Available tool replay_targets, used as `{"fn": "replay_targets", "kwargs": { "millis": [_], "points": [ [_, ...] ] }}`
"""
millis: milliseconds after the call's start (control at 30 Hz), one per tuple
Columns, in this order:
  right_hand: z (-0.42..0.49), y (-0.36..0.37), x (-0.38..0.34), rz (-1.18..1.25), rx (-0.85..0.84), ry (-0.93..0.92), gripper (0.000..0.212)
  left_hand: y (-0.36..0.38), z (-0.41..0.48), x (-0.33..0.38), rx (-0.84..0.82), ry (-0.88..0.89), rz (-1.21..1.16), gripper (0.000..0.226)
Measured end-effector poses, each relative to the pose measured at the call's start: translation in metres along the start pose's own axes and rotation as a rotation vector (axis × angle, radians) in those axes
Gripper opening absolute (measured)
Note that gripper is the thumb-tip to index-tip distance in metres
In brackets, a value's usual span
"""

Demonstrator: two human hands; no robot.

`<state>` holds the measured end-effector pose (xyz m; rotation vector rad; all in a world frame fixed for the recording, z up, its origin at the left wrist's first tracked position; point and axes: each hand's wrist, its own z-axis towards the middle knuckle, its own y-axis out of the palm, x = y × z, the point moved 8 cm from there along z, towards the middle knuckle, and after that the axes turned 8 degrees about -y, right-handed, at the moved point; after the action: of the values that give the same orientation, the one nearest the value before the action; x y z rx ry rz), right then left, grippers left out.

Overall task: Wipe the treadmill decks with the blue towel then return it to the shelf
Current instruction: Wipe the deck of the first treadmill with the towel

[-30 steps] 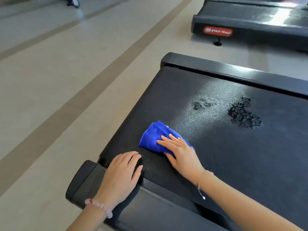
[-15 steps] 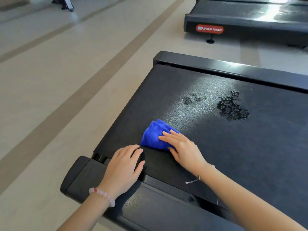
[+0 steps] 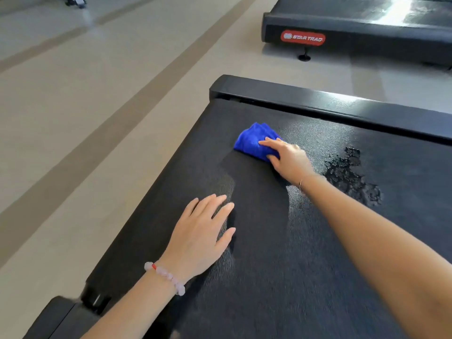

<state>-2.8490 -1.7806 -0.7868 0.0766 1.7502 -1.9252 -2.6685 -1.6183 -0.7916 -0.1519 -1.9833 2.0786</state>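
Blue towel (image 3: 252,140) has slid up the treadmill deck (image 3: 269,277) from its near end toward the far rail (image 3: 342,106), pressed under the right hand's (image 3: 288,160) straight fingers, with a darker wiped lane behind it. The left hand (image 3: 203,236) now lies flat on the deck, holding nothing. The wet patch (image 3: 349,177) beside the lane remains, so wiping seems unfinished

Red oval badge (image 3: 302,38) on far treadmill (image 3: 367,23) end: "STAR TRAC".
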Motion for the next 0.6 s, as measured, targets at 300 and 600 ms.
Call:
{"fn": "replay_targets", "kwargs": {
  "millis": [300,600],
  "points": [
    [0.088,-0.010,0.051,-0.018,0.023,0.076,0.046,0.014,0.040,0.000,-0.005,0.016,-0.048,0.052],
    [0.095,-0.019,0.072,-0.043,0.007,0.172,0.045,0.016,0.042,0.000,-0.001,0.001,-0.044,0.052]
  ]
}}
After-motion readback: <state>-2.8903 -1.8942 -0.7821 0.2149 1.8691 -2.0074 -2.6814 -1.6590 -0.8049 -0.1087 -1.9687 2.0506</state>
